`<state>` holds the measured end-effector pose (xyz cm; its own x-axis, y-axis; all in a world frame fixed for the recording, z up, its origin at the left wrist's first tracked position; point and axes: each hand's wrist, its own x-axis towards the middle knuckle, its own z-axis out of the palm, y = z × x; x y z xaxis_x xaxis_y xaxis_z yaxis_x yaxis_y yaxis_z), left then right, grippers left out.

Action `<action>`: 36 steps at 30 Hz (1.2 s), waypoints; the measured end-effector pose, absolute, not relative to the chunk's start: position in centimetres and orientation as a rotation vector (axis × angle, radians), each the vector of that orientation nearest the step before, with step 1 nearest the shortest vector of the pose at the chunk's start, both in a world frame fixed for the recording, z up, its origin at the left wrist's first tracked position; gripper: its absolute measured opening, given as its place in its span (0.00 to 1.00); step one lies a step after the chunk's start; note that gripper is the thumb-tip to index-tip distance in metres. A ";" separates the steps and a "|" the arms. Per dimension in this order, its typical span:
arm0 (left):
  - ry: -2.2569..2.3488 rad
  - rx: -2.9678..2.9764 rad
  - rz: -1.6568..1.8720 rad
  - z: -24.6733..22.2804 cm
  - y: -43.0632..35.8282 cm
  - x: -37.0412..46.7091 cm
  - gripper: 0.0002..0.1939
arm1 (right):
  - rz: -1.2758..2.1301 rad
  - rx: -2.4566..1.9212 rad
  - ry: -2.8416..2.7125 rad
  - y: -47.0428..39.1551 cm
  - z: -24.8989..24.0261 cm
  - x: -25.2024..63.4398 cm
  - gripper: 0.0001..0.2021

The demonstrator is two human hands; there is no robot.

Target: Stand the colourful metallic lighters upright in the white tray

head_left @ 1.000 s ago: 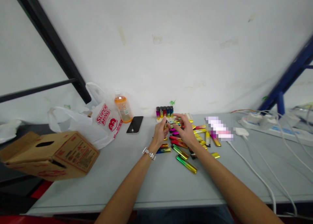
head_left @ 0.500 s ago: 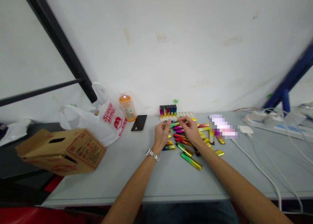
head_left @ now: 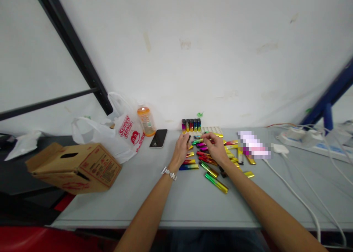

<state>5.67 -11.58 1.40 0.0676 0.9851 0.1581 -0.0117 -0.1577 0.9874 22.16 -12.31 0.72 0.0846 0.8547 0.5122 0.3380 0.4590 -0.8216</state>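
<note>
Several lighters (head_left: pixel 191 125) with black tops and shiny coloured bodies stand upright in a row in a white grid tray (head_left: pixel 211 130) by the wall. My left hand (head_left: pixel 181 149), with a silver watch at the wrist, is closed just in front of that row; the dark end of a lighter (head_left: pixel 189 139) shows between thumb and fingers. Across from it, my right hand (head_left: pixel 217 148) has thumb and forefinger pinched together beside a green lighter (head_left: pixel 197 141). What the pinch holds is too small to make out. Loose lighters (head_left: pixel 216 182) in metallic colours lie around and under both hands.
A dark phone (head_left: pixel 159 138) lies left of the hands, near an orange drink bottle (head_left: pixel 146 120), a white plastic bag (head_left: pixel 125 134) and a cardboard box (head_left: pixel 79 167). To the right are a blurred-out lit screen (head_left: pixel 253 144), white cables (head_left: pixel 296 195) and a power strip (head_left: pixel 317 141).
My hands have moved slightly apart; before, their fingertips nearly met over a small dark piece. My left hand has shifted a little left. The standing row looks the same.
</note>
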 end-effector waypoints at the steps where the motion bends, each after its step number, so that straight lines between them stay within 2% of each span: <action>1: 1.046 1.353 1.244 1.4 -11.4 5.3 0.21 | 0.532 -1.106 -1.502 -12.3 0.7 22.2 0.10; 5: 0.954 1.525 1.179 1.6 -10.2 3.5 0.23 | 0.531 -1.113 -1.510 -12.2 0.7 22.4 0.10; 14: 0.977 1.915 1.223 4.5 -6.1 2.2 0.13 | 0.530 -1.114 -1.561 -12.1 0.7 22.4 0.10; 19: 1.032 2.053 1.228 4.3 -3.6 2.0 0.08 | 0.551 -1.125 -1.562 -12.2 0.7 22.3 0.10; 24: 1.030 2.098 1.227 3.0 -2.4 1.7 0.11 | 0.566 -1.120 -1.566 -12.1 0.7 22.3 0.10; 36: 1.061 2.162 1.295 2.0 -1.9 1.5 0.10 | 0.584 -1.151 -1.577 -12.1 0.5 22.2 0.10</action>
